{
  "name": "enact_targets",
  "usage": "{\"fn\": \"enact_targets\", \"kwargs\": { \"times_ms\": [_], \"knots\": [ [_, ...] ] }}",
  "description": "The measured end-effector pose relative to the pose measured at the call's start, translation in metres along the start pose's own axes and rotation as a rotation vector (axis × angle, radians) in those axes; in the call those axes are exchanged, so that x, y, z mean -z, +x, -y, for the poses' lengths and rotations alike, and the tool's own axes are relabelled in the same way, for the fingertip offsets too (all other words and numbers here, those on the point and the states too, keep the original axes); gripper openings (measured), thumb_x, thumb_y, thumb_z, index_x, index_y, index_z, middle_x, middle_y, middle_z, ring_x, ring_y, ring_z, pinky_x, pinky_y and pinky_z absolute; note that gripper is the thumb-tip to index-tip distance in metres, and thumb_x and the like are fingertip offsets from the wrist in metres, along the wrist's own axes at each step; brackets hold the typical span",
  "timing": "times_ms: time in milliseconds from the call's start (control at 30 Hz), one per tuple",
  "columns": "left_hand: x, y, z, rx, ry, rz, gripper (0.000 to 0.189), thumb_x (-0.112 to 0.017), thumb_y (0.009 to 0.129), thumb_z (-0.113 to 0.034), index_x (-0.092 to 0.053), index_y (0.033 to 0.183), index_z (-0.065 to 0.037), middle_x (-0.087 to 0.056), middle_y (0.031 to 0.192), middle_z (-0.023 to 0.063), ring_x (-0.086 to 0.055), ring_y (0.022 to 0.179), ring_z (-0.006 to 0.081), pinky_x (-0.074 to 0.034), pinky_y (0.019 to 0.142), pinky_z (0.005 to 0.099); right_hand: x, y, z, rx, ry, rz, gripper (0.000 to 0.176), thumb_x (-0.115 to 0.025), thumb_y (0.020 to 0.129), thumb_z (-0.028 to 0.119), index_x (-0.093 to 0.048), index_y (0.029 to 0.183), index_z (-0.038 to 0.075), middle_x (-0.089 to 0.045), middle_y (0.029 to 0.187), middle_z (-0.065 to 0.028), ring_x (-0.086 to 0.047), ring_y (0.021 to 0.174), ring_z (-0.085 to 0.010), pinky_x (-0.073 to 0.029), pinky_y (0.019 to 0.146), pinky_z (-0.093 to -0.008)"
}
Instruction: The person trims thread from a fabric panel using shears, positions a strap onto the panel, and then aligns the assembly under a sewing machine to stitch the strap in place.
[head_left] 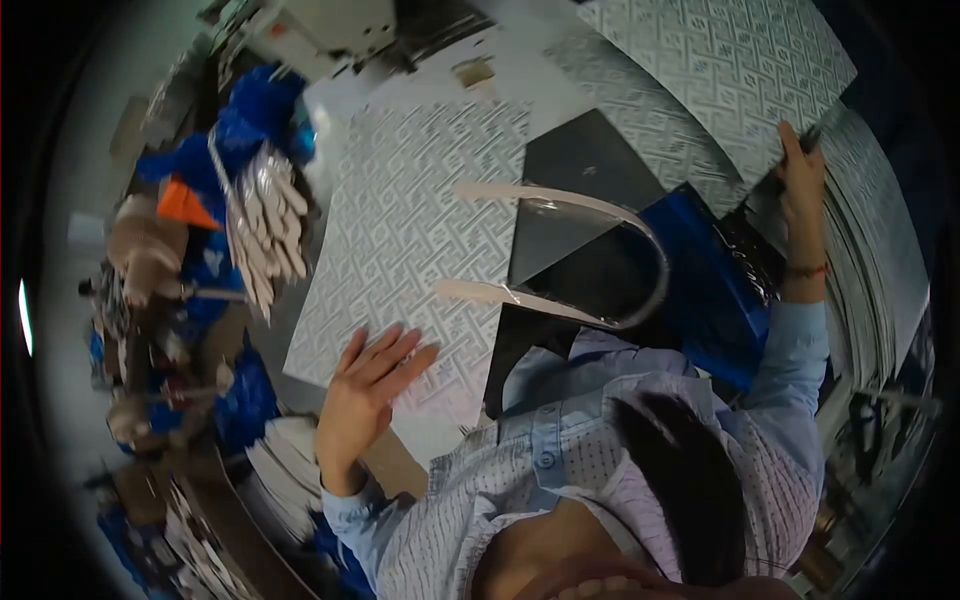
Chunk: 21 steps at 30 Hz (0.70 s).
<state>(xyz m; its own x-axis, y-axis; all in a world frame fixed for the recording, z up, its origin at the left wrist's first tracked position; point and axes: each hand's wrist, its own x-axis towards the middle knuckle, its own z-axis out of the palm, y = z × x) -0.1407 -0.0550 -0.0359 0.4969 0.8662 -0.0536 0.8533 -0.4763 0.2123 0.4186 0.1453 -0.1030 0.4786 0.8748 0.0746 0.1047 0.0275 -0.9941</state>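
Observation:
My left hand (375,385) rests with fingers spread on the lower left part of a silvery patterned sheet (420,200). A pale strap handle (640,235) curves from that sheet to the right, its two ends lying on the pattern. My right hand (802,190) is out to the right, its fingers closed at the lower edge of another patterned sheet (720,70). That sheet is raised and bowed. A small dark object shows beside those fingers; I cannot make out what it is. A stack of sheets (870,260) lies right beside the right hand.
A sewing machine (330,30) stands at the back left. Left of the work lie a bundle of pale straps (265,220), blue plastic (260,100) and an orange piece (185,205). A thread cone (148,245) stands farther left. Blue glossy material (700,270) lies near my lap.

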Motion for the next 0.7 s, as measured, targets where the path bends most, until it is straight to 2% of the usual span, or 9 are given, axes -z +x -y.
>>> {"fn": "enact_targets", "kwargs": {
  "times_ms": [133,200,267,300,367,467,600,667,700],
  "knots": [
    [-0.039,-0.02,0.023,0.109,-0.107,-0.019,0.071,-0.07,0.066,0.006,-0.063,0.132,-0.019,-0.059,0.137,0.0047,-0.049,0.134,0.0306,-0.03,0.116,0.0525,-0.025,0.001,-0.025,0.037,-0.271,-0.058,0.053,-0.069,0.093,0.028,-0.052,0.128,-0.008,-0.065,0.116,-0.0183,-0.064,0.102,-0.0203,-0.051,0.082,-0.0306],
    [-0.031,-0.023,0.015,0.164,-0.215,-0.031,0.07,-0.08,0.067,-0.011,-0.061,0.134,-0.018,-0.059,0.138,0.0047,-0.049,0.134,0.0305,-0.027,0.117,0.0545,-0.018,0.006,-0.032,0.075,-0.439,-0.121,0.059,-0.068,0.094,0.031,-0.05,0.133,-0.009,-0.064,0.121,-0.0212,-0.063,0.109,-0.0249,-0.051,0.089,-0.0334],
    [-0.029,-0.019,0.016,0.175,-0.248,-0.046,0.073,-0.082,0.066,-0.021,-0.06,0.135,-0.017,-0.057,0.139,0.0053,-0.048,0.135,0.0301,-0.027,0.116,0.0552,-0.004,0.016,-0.041,0.343,-0.889,-0.061,0.065,-0.065,0.095,0.036,-0.046,0.141,-0.006,-0.061,0.129,-0.0242,-0.058,0.121,-0.0317,-0.046,0.1,-0.0373],
    [-0.029,-0.016,0.017,0.163,-0.256,-0.06,0.077,-0.084,0.065,-0.031,-0.059,0.136,-0.016,-0.056,0.14,0.0058,-0.047,0.136,0.0296,-0.028,0.116,0.0558,-0.001,0.009,-0.031,0.351,-0.894,-0.054,0.065,-0.065,0.095,0.036,-0.046,0.141,-0.006,-0.061,0.129,-0.0242,-0.058,0.121,-0.0317,-0.046,0.1,-0.0373],
    [-0.029,-0.011,0.019,0.17,-0.251,-0.064,0.077,-0.083,0.067,-0.035,-0.058,0.136,-0.014,-0.055,0.141,0.007,-0.046,0.137,0.029,-0.029,0.115,0.056,0.008,-0.011,0.001,0.444,-1.029,0.058,0.06,-0.064,0.096,0.037,-0.049,0.141,0.0,-0.061,0.131,-0.0206,-0.057,0.124,-0.0321,-0.047,0.101,-0.0379],
    [-0.032,0.01,0.011,0.151,-0.234,-0.104,0.078,-0.081,0.068,-0.041,-0.057,0.136,-0.011,-0.053,0.142,0.0102,-0.043,0.138,0.0294,-0.03,0.113,0.0565,0.025,-0.011,0.022,0.572,-1.133,-0.012,0.051,-0.062,0.098,0.034,-0.053,0.139,0.005,-0.063,0.13,-0.0167,-0.061,0.119,-0.0277,-0.049,0.098,-0.0376],
    [-0.045,0.057,-0.008,0.103,-0.21,-0.231,0.084,-0.08,0.067,-0.043,-0.054,0.137,-0.005,-0.046,0.146,0.0175,-0.043,0.136,0.0364,-0.031,0.112,0.056,-0.064,-0.04,0.063,0.629,-0.953,0.261,0.041,-0.062,0.098,0.026,-0.059,0.135,0.009,-0.067,0.122,-0.0127,-0.067,0.107,-0.0218,-0.053,0.087,-0.0332],
    [-0.056,0.069,-0.021,0.166,-0.166,-0.212,0.084,-0.08,0.069,-0.04,-0.051,0.139,-0.005,-0.042,0.148,0.02,-0.041,0.137,0.0396,-0.031,0.112,0.0566,-0.116,-0.058,0.066,0.49,-0.787,0.552,0.033,-0.066,0.095,0.017,-0.064,0.127,0.01,-0.071,0.109,-0.0101,-0.069,0.094,-0.017,-0.054,0.074,-0.0278],
    [-0.061,0.072,-0.025,0.216,-0.112,-0.194,0.084,-0.08,0.07,-0.037,-0.049,0.142,-0.005,-0.038,0.15,0.0224,-0.038,0.138,0.0429,-0.03,0.112,0.0572,-0.136,-0.065,0.061,0.49,-0.78,0.568,0.033,-0.066,0.095,0.017,-0.064,0.127,0.01,-0.071,0.109,-0.0101,-0.069,0.094,-0.017,-0.054,0.074,-0.0278]
  ]
}}
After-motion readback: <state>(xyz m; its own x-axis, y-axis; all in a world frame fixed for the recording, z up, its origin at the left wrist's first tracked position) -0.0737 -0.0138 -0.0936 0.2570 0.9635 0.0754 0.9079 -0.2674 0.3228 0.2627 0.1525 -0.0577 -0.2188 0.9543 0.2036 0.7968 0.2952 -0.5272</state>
